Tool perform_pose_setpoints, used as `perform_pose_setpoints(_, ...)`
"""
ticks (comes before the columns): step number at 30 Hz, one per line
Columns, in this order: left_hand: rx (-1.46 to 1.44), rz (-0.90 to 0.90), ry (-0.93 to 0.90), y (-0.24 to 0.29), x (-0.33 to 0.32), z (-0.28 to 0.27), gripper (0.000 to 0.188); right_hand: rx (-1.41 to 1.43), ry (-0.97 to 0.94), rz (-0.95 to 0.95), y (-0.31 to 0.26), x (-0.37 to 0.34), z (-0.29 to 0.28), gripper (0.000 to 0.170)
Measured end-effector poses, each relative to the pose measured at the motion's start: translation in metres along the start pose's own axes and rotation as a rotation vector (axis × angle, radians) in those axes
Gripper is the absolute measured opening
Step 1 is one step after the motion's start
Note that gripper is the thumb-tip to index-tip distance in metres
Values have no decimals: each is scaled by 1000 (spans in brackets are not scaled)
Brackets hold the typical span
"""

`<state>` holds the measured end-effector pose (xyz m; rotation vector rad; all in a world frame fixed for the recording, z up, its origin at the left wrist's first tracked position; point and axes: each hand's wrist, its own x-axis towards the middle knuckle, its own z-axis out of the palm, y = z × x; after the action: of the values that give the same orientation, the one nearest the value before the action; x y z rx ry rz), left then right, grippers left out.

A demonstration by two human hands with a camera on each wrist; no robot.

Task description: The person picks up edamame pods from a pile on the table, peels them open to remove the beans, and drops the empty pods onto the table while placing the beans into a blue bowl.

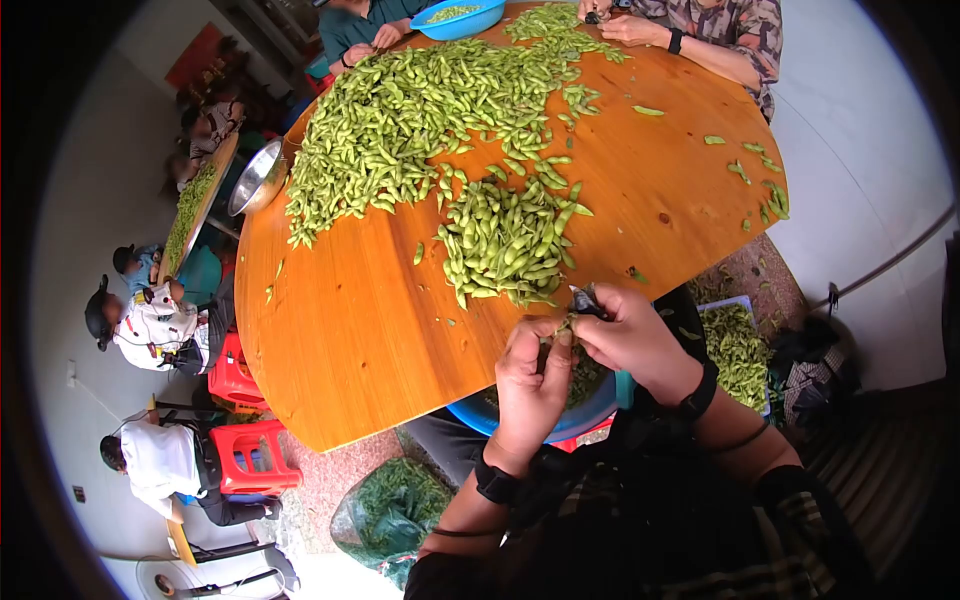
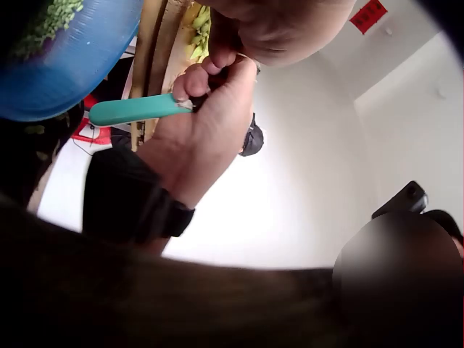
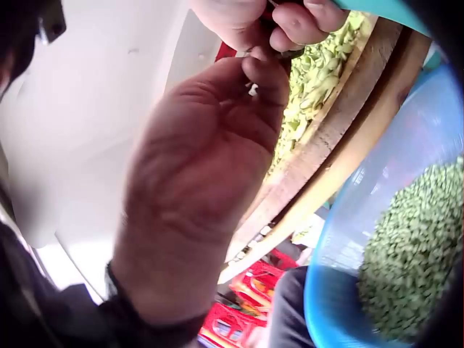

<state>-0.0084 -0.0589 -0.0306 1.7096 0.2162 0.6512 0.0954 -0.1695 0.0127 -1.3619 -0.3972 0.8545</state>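
Both hands meet just off the table's near edge. The left hand [image 1: 533, 378] pinches a small green pod [image 1: 566, 324] between thumb and fingers. Against it, the right hand [image 1: 640, 335] grips a tool with dark metal tips [image 1: 585, 302] and a teal handle [image 1: 625, 389]. In the left wrist view the teal handle [image 2: 138, 109] sticks out from the right hand's [image 2: 210, 130] curled fingers. The right wrist view shows the left hand [image 3: 199, 159] palm side, its fingertips touching the right hand's fingers [image 3: 297, 25]; the pod is mostly hidden there. A pod pile [image 1: 505, 240] lies beyond the hands.
A blue basin [image 3: 319, 290] of green beans [image 3: 420, 254] is below the hands. The wooden table [image 1: 350, 340] holds a larger pod heap [image 1: 400, 120], with people across it. A metal bowl [image 1: 258, 178] is at its left edge; a crate of pods [image 1: 735, 350] stands right.
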Motion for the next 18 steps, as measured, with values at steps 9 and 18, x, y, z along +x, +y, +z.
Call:
perform_pose_setpoints(9,-886,-555,-79,17,-1,-16,16,-368,-41,-231,7,-14,-5,18)
perform_pose_setpoints(18,-756,-779,-35,25,-16,-32,13,-724,-160,-678,20,-24,7,12)
